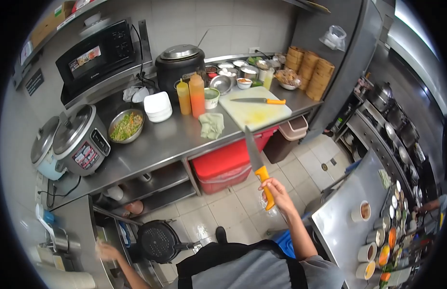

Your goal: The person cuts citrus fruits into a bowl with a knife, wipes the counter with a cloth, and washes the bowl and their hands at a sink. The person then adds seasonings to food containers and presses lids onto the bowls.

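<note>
My right hand (277, 192) grips the orange-yellow handle of a kitchen knife (254, 153). Its long blade points up and away from me, with the tip near the front edge of a cutting board (257, 114). On that board, which has a yellow stain, lies another knife (256, 100) with a similar handle. A crumpled light-green cloth (212, 125) rests on the steel counter to the left of the board. My left hand (109, 251), blurred, is low on the left beside the lower steel counter; its fingers do not show clearly.
A red bin (221, 166) and a brown bin (286, 137) stand below the counter (161, 142). Rice cookers (83, 139) and a bowl of chopped vegetables (126, 126) sit left. A black stool (158, 241) is near my legs. At right, another person's arm (428, 205) reaches over food containers.
</note>
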`<state>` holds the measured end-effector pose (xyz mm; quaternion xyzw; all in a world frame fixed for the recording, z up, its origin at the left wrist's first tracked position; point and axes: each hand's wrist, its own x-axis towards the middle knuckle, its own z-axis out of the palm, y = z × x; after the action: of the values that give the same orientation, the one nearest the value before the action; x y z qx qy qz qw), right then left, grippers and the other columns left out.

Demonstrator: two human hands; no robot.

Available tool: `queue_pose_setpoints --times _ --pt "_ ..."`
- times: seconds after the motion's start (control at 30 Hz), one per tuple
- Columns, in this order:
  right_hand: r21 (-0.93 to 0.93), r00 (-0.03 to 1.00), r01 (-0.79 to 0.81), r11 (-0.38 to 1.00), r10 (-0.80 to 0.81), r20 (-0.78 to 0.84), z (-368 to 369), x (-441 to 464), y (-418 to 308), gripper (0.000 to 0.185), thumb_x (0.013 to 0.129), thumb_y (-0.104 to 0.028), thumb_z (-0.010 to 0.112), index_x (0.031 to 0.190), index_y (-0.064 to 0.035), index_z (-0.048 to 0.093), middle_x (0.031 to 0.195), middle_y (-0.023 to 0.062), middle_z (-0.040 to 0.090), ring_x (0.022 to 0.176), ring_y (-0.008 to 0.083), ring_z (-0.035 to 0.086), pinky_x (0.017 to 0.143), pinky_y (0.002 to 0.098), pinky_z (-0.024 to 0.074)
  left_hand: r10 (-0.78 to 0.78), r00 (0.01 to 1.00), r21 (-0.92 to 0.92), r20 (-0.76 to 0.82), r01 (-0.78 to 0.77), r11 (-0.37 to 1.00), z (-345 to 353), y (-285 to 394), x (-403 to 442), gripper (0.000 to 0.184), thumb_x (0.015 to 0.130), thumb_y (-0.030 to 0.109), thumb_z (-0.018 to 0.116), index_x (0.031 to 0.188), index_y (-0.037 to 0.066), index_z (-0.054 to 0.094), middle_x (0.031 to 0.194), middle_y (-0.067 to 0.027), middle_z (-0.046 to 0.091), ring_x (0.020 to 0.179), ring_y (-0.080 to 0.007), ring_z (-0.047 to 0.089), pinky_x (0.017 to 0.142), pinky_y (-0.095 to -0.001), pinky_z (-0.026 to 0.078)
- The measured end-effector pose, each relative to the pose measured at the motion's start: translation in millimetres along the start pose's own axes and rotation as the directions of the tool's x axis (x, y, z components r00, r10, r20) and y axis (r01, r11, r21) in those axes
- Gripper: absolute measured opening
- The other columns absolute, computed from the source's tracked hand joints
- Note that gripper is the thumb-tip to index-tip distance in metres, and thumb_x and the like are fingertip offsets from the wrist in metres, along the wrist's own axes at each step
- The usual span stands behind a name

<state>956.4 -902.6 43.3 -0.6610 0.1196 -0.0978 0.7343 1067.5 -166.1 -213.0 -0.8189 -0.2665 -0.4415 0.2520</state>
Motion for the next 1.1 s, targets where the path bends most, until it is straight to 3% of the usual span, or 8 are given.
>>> queue_pose_setpoints --times 0.03,0.07,0.1,0.27,0.5,0.53,0.63,1.1 --pt "0.022 1.0 0.008 1.0 -0.008 0.0 -8 25 -8 0.016 0.093 -0.022 0.04 0.098 -0.0077 0.047 0.081 0.0065 0.056 0.06 0.0112 0.052 0.055 0.0233 0.0437 -0.093 0.991 -0.519 0.091 0.127 0.845 -10 45 17 0.038 0.091 0.03 0.041 0.113 0.0 0.051 0.095 -0.0203 0.06 0.089 -0.0335 0.057 0.078 -0.041 0.044" --pt "0.044 1.0 0.011 0.999 -0.01 -0.006 -17 48 -16 0.016 0.093 -0.022 0.04 0.094 -0.0077 0.048 0.082 0.0079 0.057 0.061 0.0121 0.052 0.056 0.0242 0.0442 -0.268 0.835 -0.697 0.481 0.55 0.461 -54 103 49 0.036 0.091 0.027 0.041 0.109 -0.002 0.053 0.097 -0.0211 0.06 0.092 -0.0332 0.057 0.08 -0.0398 0.044" --pt "-0.019 0.999 0.052 0.998 -0.052 -0.013 -25 72 -25 0.023 0.093 -0.03 0.039 0.089 -0.0085 0.046 0.081 0.0077 0.057 0.063 0.0136 0.054 0.058 0.0255 0.045 -0.216 0.867 -0.852 0.45 0.489 0.189 -75 159 71 0.033 0.091 0.023 0.041 0.101 -0.005 0.056 0.096 -0.0213 0.06 0.091 -0.0315 0.057 0.08 -0.0372 0.044" --pt "-0.262 0.957 0.289 0.921 -0.289 0.041 -65 198 -96 0.039 0.091 -0.046 0.037 0.1 -0.0092 0.045 0.081 0.0056 0.056 0.073 0.0133 0.056 0.066 0.0255 0.0446 0.235 0.876 -0.903 0.42 0.429 0.016 -230 396 161 0.022 0.082 0.013 0.05 0.098 0.0 0.058 0.095 -0.0142 0.06 0.089 -0.0305 0.057 0.083 -0.035 0.042" --pt "-0.202 0.92 0.36 0.911 -0.311 0.236 -83 403 -194 0.036 0.081 -0.016 0.062 0.109 -0.0089 0.041 0.091 0.0038 0.055 0.076 0.0109 0.056 0.068 0.024 0.0451 0.475 0.818 -0.946 0.324 0.293 0.141 -265 616 109 0.037 0.076 0.006 0.051 0.113 0.004 0.05 0.113 -0.0218 0.047 0.11 -0.0414 0.039 0.095 -0.0461 0.029" --pt "-0.231 0.928 0.344 0.91 -0.293 0.229 -84 438 -208 0.032 0.083 -0.016 0.061 0.108 -0.0088 0.042 0.089 0.0038 0.056 0.074 0.0104 0.056 0.066 0.0238 0.0455 0.45 0.825 -0.929 0.342 0.226 0.292 -276 630 102 0.037 0.074 0.007 0.053 0.111 0.005 0.051 0.11 -0.0216 0.048 0.11 -0.0409 0.039 0.096 -0.0472 0.028" --pt "-0.222 0.944 0.302 0.927 -0.259 0.203 -85 563 -227 0.025 0.087 -0.022 0.053 0.107 -0.0094 0.044 0.082 0.003 0.059 0.067 0.0083 0.058 0.057 0.0213 0.043 0.438 0.845 -0.848 0.306 0.033 0.53 -277 655 74 0.038 0.069 0.01 0.059 0.107 0.009 0.054 0.099 -0.0191 0.049 0.107 -0.0372 0.041 0.096 -0.0498 0.025" --pt "-0.417 0.93 0.364 0.833 -0.303 0.206 -19 1016 -216 0.021 0.087 -0.036 0.049 0.092 -0.0152 0.045 0.059 0.0019 0.055 0.051 0.0112 0.059 0.04 0.0224 0.0423 0.405 0.829 -0.788 0.385 0.067 0.612 -291 658 89 0.035 0.064 0.011 0.053 0.099 0.01 0.053 0.086 -0.0152 0.044 0.088 -0.0338 0.043 0.082 -0.0451 0.032"
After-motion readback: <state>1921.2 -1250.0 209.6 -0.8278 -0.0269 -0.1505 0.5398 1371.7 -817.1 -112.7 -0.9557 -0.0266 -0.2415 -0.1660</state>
